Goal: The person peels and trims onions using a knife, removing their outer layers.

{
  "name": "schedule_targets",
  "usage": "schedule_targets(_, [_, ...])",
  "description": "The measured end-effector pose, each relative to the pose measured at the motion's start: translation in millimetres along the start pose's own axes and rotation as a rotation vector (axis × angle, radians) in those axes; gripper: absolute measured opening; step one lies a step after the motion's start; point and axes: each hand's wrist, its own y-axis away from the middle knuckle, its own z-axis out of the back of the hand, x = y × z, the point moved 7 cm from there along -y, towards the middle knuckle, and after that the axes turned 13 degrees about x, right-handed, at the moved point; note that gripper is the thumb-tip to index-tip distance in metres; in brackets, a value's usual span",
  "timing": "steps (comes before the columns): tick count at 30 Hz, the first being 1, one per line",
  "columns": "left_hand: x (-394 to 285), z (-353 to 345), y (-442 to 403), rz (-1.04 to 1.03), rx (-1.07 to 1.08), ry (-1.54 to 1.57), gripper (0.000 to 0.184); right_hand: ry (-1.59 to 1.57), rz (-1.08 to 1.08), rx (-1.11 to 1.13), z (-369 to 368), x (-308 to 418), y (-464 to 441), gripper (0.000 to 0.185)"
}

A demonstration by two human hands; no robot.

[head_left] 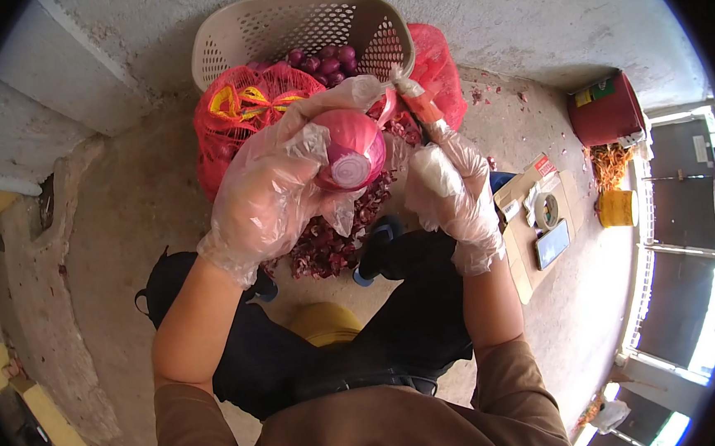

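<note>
My left hand [268,188], in a clear plastic glove, is closed around a red onion [351,150] whose pale cut end faces me. Just right of it, my gloved right hand [454,187] is closed on a slim dark thing that looks like a small knife [423,123], mostly hidden by the fingers and glove. A thin pink strip of skin [387,109] hangs between the onion and the right fingertips. Below the hands, a heap of dark red onion skins [322,246] covers the floor between my feet.
Behind the hands stands a beige perforated basket [277,21] with several red onions [330,63]. Red mesh sacks [219,137] flank it. To the right, flattened cardboard [529,269] carries a tape roll [546,210] and a phone [552,245]. Farther off are a red bucket [607,110] and a yellow container [618,208].
</note>
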Motion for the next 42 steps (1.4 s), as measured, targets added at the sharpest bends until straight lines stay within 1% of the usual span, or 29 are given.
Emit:
schedule_targets(2, [0, -1, -1, 0.006, 0.037, -0.024, 0.055, 0.022, 0.018, -0.002, 2, 2, 0, 0.073])
schedule_targets(4, [2, 3, 2, 0.017, 0.026, -0.017, 0.052, 0.070, 0.034, 0.012, 2, 5, 0, 0.074])
schedule_targets(6, [7, 13, 9, 0.033, -0.033, 0.022, 0.049, 0.165, 0.053, 0.052, 1, 10, 0, 0.075])
schedule_targets(9, [7, 17, 10, 0.058, -0.097, -0.139, 0.063, 0.408, 0.085, 0.162, -8, 17, -2, 0.077])
schedule_targets(12, [4, 12, 8, 0.099, -0.080, -0.170, 0.062, 0.509, 0.074, 0.205, -13, 19, -2, 0.079])
schedule_targets(15, [4, 13, 5, 0.008, -0.082, -0.232, 0.061, 0.505, 0.035, 0.171, -16, 17, 1, 0.077])
schedule_targets(18, [1, 12, 3, -0.024, -0.038, -0.289, 0.050, 0.514, 0.059, 0.156, -18, 18, 0, 0.071])
schedule_targets(21, [-3, 5, 1, -0.030, -0.054, -0.349, 0.050, 0.598, 0.077, 0.197, -18, 24, -1, 0.068])
schedule_targets(23, [-5, 5, 4, -0.004, -0.058, -0.399, 0.050, 0.607, 0.096, 0.215, -18, 24, -2, 0.066])
schedule_targets(25, [-7, 4, 4, -0.029, -0.065, -0.485, 0.051, 0.559, 0.127, 0.209, -19, 20, -4, 0.065])
schedule_targets(26, [-6, 5, 2, -0.067, -0.071, -0.546, 0.052, 0.589, 0.142, 0.196, -20, 20, -5, 0.064])
schedule_targets(28, [-6, 6, 2, -0.073, -0.075, -0.566, 0.053, 0.637, 0.153, 0.173, -20, 21, -6, 0.063])
schedule_targets(30, [-5, 8, 4, -0.008, -0.070, -0.482, 0.054, 0.660, 0.123, 0.161, -21, 21, -6, 0.061])
schedule_targets(32, [-5, 3, 3, 0.011, -0.078, -0.396, 0.055, 0.651, 0.124, 0.149, -20, 21, -6, 0.061])
schedule_targets(34, [-5, 2, 2, 0.013, -0.078, -0.344, 0.056, 0.622, 0.177, 0.132, -20, 20, -7, 0.060])
schedule_targets(37, [-3, 5, 1, 0.003, -0.053, -0.329, 0.058, 0.541, 0.142, 0.126, -18, 19, -6, 0.058])
schedule_targets(39, [-2, 8, 1, 0.014, -0.023, -0.331, 0.066, 0.430, -0.043, 0.114, -17, 18, -3, 0.057])
schedule_targets(42, [-1, 15, 4, 0.021, -0.090, -0.443, 0.068, 0.357, -0.129, 0.105, -16, 13, -1, 0.057])
